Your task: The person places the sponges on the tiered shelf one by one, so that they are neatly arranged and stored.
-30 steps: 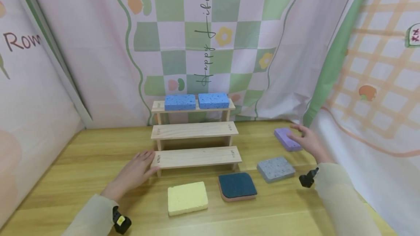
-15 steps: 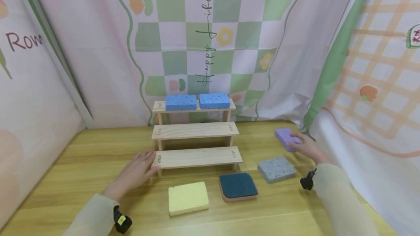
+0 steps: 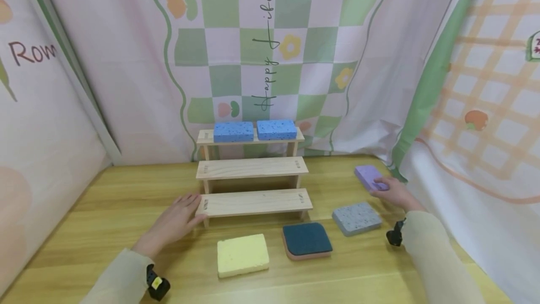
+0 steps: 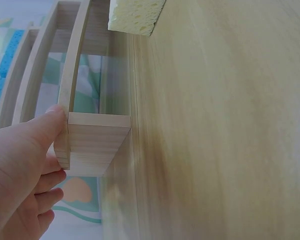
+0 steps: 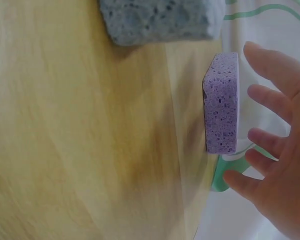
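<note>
A three-step wooden display stand (image 3: 253, 203) stands mid-table. My left hand (image 3: 172, 222) grips the left end of its lowest step, and in the left wrist view the thumb (image 4: 52, 122) lies at the board's front edge with the fingers curled at its end. On the right, a purple sponge (image 3: 368, 177) lies flat on the table. My right hand (image 3: 394, 193) is over that sponge's near right end. Seen from the right wrist, its fingers are spread just above the purple sponge (image 5: 222, 105), a small gap between.
Two blue speckled sponges (image 3: 233, 132) sit on the stand's top step. In front of the stand lie a yellow sponge (image 3: 242, 255), a dark-green-topped scouring sponge (image 3: 307, 239) and a grey sponge (image 3: 356, 218). Printed curtains (image 3: 126, 83) enclose the wooden table (image 3: 139, 182).
My right hand has come lower and nearer over the purple sponge's near end, its fingers drawn closer together in the head view. The left hand keeps its place on the stand.
</note>
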`<state>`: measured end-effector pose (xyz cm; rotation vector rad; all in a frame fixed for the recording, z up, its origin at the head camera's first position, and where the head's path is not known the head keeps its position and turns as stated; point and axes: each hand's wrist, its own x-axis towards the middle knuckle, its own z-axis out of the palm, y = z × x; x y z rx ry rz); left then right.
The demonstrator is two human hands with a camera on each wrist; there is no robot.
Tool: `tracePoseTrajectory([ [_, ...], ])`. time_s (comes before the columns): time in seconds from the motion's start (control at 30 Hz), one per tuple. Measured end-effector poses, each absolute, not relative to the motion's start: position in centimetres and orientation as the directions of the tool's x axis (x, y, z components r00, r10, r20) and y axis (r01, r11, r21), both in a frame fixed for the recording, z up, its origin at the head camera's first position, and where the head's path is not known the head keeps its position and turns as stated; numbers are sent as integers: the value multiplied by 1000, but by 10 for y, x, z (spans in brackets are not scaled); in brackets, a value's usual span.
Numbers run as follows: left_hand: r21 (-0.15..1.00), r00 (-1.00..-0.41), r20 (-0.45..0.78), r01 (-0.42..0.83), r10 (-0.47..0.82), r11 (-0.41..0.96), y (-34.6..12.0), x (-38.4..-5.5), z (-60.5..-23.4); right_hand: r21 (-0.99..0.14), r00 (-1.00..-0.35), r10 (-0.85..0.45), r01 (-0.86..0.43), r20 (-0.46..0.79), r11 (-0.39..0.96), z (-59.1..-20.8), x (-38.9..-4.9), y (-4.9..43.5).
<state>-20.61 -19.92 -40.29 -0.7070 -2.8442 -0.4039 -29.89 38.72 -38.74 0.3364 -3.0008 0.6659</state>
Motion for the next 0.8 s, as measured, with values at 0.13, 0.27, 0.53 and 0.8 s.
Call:
tracePoseTrajectory([
  [0.13, 215, -868, 243, 484, 434, 848, -199, -206, -403, -405, -979, -194, -205, 70, 891, -389, -299, 388],
  [0.27, 217, -868, 241, 484, 434, 847, -199, -206, -402, -400, -979, -193, -202, 64, 894, -391, -300, 389],
  [0.53, 223, -867, 246, 485, 432, 846, -199, -205, -403, -394, -975, -209, -224, 81, 891, -395, -303, 393],
  [0.8, 226, -868, 249, 484, 430, 845, -199, -206, -405, -450, -976, -198, -218, 92, 866, -399, -304, 394],
])
